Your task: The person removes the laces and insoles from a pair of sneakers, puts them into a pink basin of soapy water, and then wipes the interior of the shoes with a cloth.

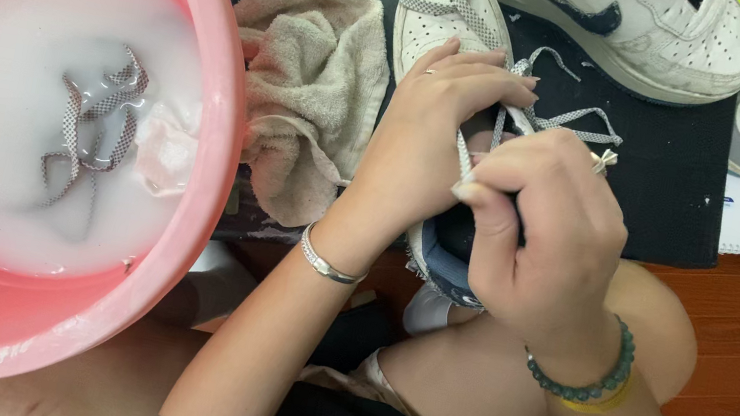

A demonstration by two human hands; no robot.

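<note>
the white sneaker (442,2), smooth leather with a rounded perforated toe and a navy heel, lies between both hands over the person's knee. the left hand (430,138) wraps its upper, grip pressed together on the shoe. the right hand (540,230), grip pinching the flat woven checkered shoelace (562,122), sits just right of the sneaker's tongue. left of the sneaker lies a crumpled, nubby beige towel (311,80). beyond the towel stands a round pink plastic basin (203,201) of milky water holding a second lace (92,119). above the sneaker rests another white sneaker (656,26) on a black mat (672,177).
</note>
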